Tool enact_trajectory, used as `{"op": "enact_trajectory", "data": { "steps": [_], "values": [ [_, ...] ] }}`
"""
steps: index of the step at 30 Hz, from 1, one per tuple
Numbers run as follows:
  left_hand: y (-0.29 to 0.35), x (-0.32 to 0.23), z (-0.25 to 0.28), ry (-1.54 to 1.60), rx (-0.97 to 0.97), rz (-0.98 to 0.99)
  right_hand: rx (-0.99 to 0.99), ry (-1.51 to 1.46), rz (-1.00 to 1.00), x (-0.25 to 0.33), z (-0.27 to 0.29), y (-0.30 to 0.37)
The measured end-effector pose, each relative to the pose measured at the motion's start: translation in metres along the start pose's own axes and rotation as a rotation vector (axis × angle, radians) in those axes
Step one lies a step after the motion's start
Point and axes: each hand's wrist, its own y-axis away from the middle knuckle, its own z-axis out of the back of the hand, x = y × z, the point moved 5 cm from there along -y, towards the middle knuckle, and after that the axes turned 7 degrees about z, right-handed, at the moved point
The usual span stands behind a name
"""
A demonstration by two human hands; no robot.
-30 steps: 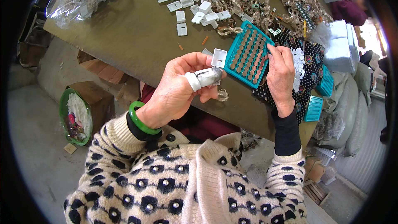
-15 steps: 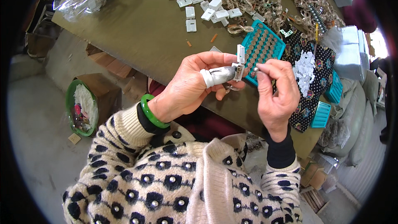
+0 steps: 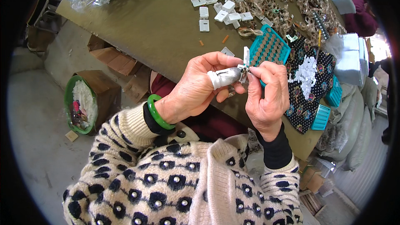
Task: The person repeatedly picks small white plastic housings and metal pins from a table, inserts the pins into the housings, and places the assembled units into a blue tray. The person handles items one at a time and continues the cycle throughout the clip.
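Observation:
My left hand is closed on a small white plastic case whose lid stands up. A silver cover with a white band sits on the left thumb, which presses against the case. My right hand is closed in a pinch right at the case's inner side; whatever lies between its fingertips is hidden now. Just beyond the hands rests a teal tray holding rows of round button cells.
White cases and tangled clear wires are heaped at the far side of the table. White slips lie on a dark patterned cloth at right. A green-rimmed bin stands on the floor at left.
My right hand has moved left, carrying a small silver button cell from beside the case to the case itself. My left hand still grips the case. The whole view has shifted slightly.

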Motion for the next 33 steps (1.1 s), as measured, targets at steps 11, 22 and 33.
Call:
{"op": "enact_trajectory", "data": {
  "steps": [11,22,33],
  "values": [
    [0.011,-0.01,0.003,-0.031,0.016,-0.007,0.204,-0.624,-0.468,-0.01,-0.008,-0.006],
    [0.016,-0.008,0.003,-0.064,0.094,-0.075,0.033,-1.278,-0.915,-0.006,-0.03,0.008],
    [0.015,-0.004,0.003,0.04,0.068,0.029,-0.147,-0.658,-0.58,-0.011,-0.014,0.011]
  ]
}}
